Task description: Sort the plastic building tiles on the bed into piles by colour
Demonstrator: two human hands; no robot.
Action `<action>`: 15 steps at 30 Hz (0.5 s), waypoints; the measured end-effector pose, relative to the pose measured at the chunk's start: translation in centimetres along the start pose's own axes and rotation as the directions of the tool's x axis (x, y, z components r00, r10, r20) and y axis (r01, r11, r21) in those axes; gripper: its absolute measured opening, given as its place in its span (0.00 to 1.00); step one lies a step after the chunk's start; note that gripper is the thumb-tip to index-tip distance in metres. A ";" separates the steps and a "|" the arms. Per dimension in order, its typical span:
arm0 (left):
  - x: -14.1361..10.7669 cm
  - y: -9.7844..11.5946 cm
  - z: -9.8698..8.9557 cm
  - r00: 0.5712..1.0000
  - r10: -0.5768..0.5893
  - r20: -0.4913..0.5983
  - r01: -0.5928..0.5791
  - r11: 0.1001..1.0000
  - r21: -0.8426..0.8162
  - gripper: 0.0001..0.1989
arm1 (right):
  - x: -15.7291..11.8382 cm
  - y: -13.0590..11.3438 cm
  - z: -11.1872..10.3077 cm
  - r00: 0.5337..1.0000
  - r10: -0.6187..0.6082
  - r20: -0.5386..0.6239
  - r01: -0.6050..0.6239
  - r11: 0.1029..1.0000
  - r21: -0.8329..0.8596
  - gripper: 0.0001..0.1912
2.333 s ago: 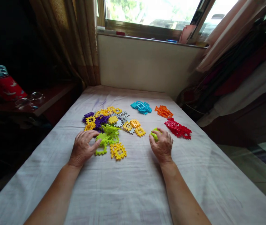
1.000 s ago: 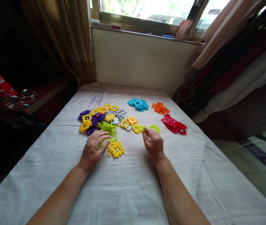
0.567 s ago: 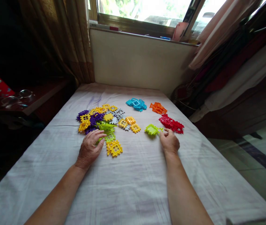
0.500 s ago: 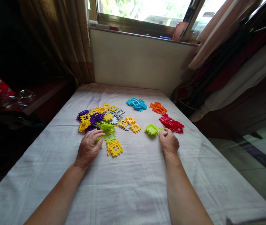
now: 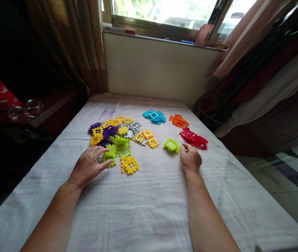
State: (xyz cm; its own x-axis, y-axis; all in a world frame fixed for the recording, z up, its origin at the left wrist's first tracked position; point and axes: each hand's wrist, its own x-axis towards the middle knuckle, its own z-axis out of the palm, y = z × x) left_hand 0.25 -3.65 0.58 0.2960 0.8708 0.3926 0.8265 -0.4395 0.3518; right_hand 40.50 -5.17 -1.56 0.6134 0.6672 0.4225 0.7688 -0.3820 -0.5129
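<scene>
My left hand [image 5: 90,165] is open, thumb and fingers apart around light green interlocking plastic tiles [image 5: 110,156] at the near left of a mixed heap. More green tiles [image 5: 124,151] and yellow window tiles [image 5: 130,165] lie just right of it. Purple tiles [image 5: 109,131] and grey tiles [image 5: 135,126] are further back in the heap. On the right, my right hand [image 5: 191,158] rests on the cloth with curled fingers and nothing visible in them. A small pile of light green tiles [image 5: 171,146] lies just left of its fingertips.
Blue tiles [image 5: 154,117], orange tiles [image 5: 179,121] and red tiles [image 5: 193,139] form separate piles toward the back and right. A pale cloth [image 5: 138,213] covers the table. Eyeglasses [image 5: 24,109] lie on a dark side table at left. A low wall [image 5: 159,68] stands behind.
My left hand has drawn back to the left and spread, uncovering green tiles. The green tile at my right fingertips has joined the small green pile, and those fingers have come away from it.
</scene>
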 end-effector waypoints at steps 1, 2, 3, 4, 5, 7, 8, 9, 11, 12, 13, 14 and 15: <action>-0.1 0.0 -0.1 0.999 -0.004 0.035 0.003 0.999 0.034 0.25 | 0.0 -0.2 -0.1 0.999 -0.030 -0.043 0.032 0.999 0.030 0.16; -0.2 0.1 -0.2 0.998 -0.010 0.066 0.005 0.998 0.067 0.26 | -0.1 -0.4 -0.1 0.994 -0.065 -0.086 0.070 0.996 0.056 0.16; -0.3 0.2 -0.2 0.996 -0.016 0.087 0.008 0.995 0.097 0.26 | -0.2 -0.6 -0.1 0.987 -0.101 -0.122 0.111 0.991 0.078 0.16; -0.4 0.4 -0.3 0.995 -0.022 0.099 0.010 0.993 0.122 0.26 | -0.2 -0.8 -0.1 0.979 -0.138 -0.150 0.153 0.984 0.094 0.16; -0.5 0.5 -0.3 0.994 -0.025 0.106 0.010 0.990 0.140 0.25 | -0.3 -0.9 -0.1 0.970 -0.175 -0.169 0.195 0.975 0.108 0.16; -0.5 0.7 -0.3 0.993 -0.027 0.114 0.009 0.988 0.156 0.22 | -0.5 -1.3 0.0 0.948 -0.249 -0.196 0.277 0.952 0.130 0.15; -0.5 0.7 -0.3 0.993 -0.027 0.116 0.009 0.988 0.157 0.21 | -0.7 -1.5 0.0 0.936 -0.285 -0.207 0.316 0.938 0.141 0.15; -0.4 0.8 -0.3 0.993 -0.026 0.114 0.008 0.988 0.155 0.20 | -0.8 -1.8 0.0 0.923 -0.318 -0.218 0.354 0.923 0.152 0.14; -0.4 0.7 -0.3 0.996 -0.018 0.090 0.005 0.990 0.139 0.18 | -1.4 -2.6 -0.1 0.896 -0.381 -0.227 0.423 0.888 0.179 0.14; -0.3 0.7 -0.2 0.997 -0.010 0.072 0.001 0.992 0.124 0.17 | -1.8 -3.1 -0.1 0.882 -0.414 -0.224 0.457 0.867 0.198 0.14; -0.3 0.7 -0.2 0.998 -0.001 0.056 -0.005 0.994 0.105 0.16 | -2.2 -3.7 -0.2 0.869 -0.446 -0.216 0.488 0.844 0.221 0.13; -0.3 0.7 -0.1 0.999 0.009 0.042 -0.012 0.996 0.084 0.14 | -2.7 -4.3 -0.2 0.854 -0.478 -0.204 0.517 0.819 0.249 0.13; -0.2 0.8 -0.1 0.999 0.013 0.033 -0.015 0.998 0.063 0.13 | -3.3 -5.0 -0.3 0.838 -0.511 -0.190 0.545 0.791 0.278 0.12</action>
State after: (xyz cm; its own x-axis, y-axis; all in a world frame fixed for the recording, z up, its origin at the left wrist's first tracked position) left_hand 0.82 -4.24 0.83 0.3222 0.8717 0.3693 0.8504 -0.4379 0.2917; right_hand 34.68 -5.65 -0.19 0.1560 0.6331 0.7582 0.8919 0.2395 -0.3835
